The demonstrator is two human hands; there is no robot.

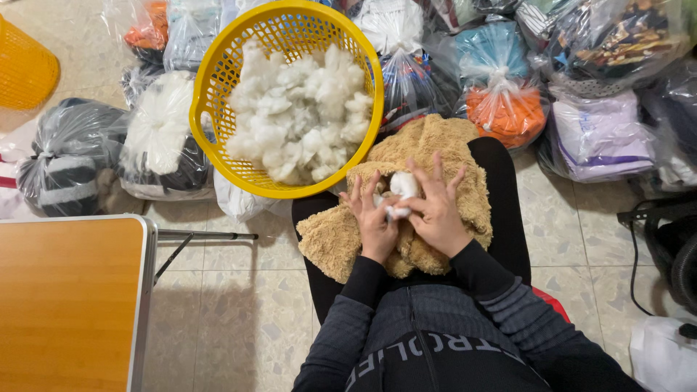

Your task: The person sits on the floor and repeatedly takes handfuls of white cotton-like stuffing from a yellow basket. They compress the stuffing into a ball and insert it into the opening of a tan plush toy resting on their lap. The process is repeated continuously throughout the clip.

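Note:
A tan plush toy skin (pixel 443 156) lies across my lap. My left hand (pixel 374 221) and my right hand (pixel 435 207) rest on it side by side, fingers spread around an opening. Between them shows a wad of white stuffing (pixel 401 190), and both hands pinch at it. A yellow plastic basket (pixel 218 80) tilts just ahead of my knees, holding a heap of loose white stuffing (pixel 305 116).
A wooden-topped folding table (pixel 69 305) with a metal edge stands at my left. Several tied clear plastic bags of fabric and stuffing (pixel 501 94) crowd the tiled floor ahead. Another yellow basket (pixel 25 69) sits at far left. A black cable (pixel 639 239) trails at right.

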